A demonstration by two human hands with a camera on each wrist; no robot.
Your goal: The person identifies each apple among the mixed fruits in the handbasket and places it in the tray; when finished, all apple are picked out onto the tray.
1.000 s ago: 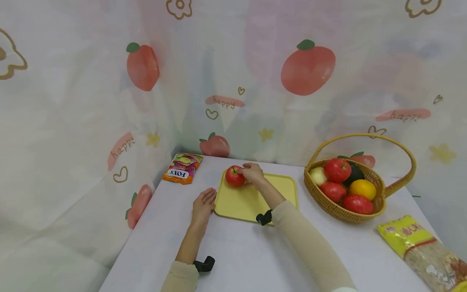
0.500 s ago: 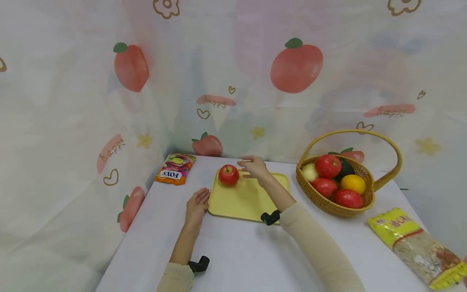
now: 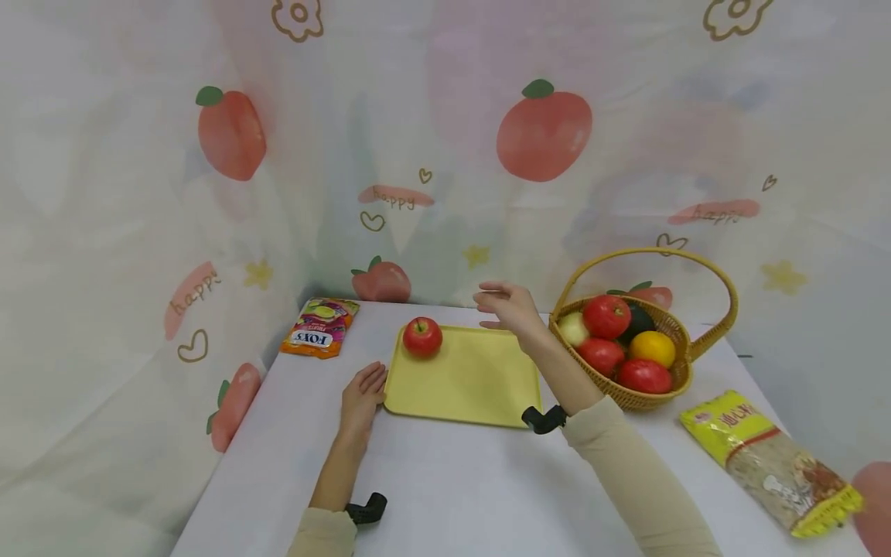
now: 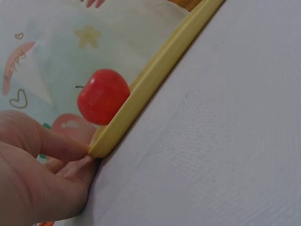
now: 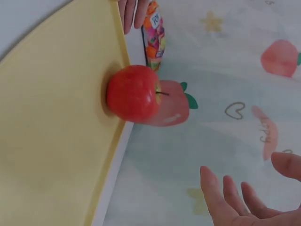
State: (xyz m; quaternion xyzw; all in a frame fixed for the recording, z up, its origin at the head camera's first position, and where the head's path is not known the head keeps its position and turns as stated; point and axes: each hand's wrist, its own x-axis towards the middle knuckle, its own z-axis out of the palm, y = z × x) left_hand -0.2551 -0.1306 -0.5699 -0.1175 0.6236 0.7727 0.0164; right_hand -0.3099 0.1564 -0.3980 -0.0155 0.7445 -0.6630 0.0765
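Note:
A red apple (image 3: pixel 422 337) with a stem sits in the back left corner of a yellow tray (image 3: pixel 462 379). My left hand (image 3: pixel 362 397) rests at the tray's left edge, fingers fairly straight; in the left wrist view the hand (image 4: pixel 42 165) touches the rim near the corner. Nothing is held in my right hand (image 3: pixel 513 311), which hovers above the tray's back right part with fingers spread, apart from the apple. The right wrist view has the apple (image 5: pixel 134 93) on the tray and several loosely bent fingers (image 5: pixel 211 188) at the lower right.
To the right stands a wicker basket (image 3: pixel 629 400) with a tall handle, holding several fruits and vegetables. A yellow-topped food packet (image 3: pixel 771 463) lies at the front right. Back left lies an orange and purple candy bag (image 3: pixel 321 328). A printed cloth hangs behind the table.
My right hand has let go of the apple and moved up and to the right, away from it. The apple stays on the tray. My left hand stays at the tray's edge.

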